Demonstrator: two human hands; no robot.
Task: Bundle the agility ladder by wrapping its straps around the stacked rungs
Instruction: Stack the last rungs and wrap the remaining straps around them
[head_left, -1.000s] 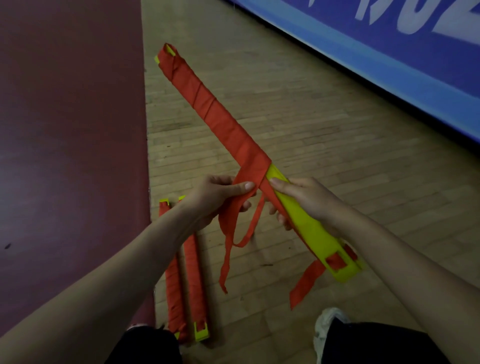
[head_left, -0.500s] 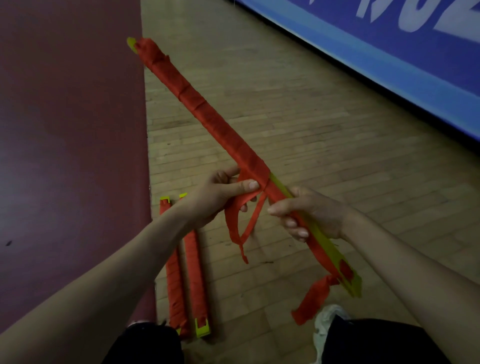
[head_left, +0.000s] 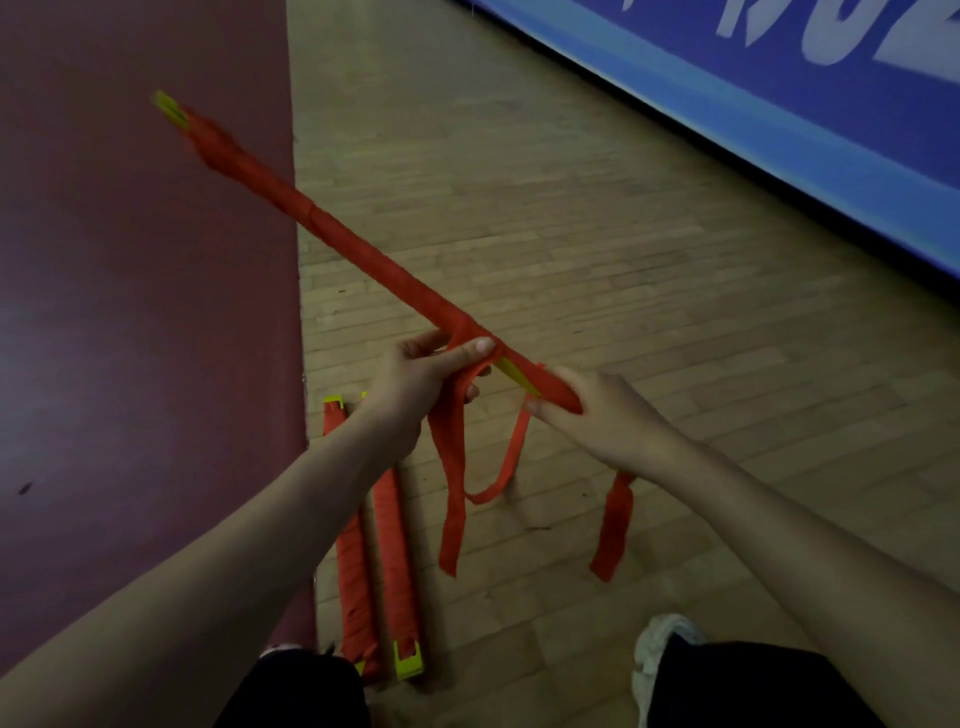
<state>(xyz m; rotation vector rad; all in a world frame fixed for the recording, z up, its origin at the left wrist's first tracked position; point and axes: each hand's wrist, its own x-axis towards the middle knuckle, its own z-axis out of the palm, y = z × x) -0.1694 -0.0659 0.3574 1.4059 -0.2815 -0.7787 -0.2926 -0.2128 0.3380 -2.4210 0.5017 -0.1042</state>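
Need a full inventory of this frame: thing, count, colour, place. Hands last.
held bundle: 1, yellow rungs wrapped in red strap, slanting from upper left down to the hands
loose strap: 1 loop and 2 tails, red, hanging below the hands
floor bundles: 2, red with yellow ends, side by side on the floor under the left forearm
wood floor: 1, tan planks, centre and right
dark red surface: 1, maroon, left side
blue banner: 1, blue with white lettering, upper right
shoe: 1 plainly visible, white, bottom right
trousers: black, bottom edge
left hand: pinches the loose strap at the bundle
right hand: holds the bundle's near end
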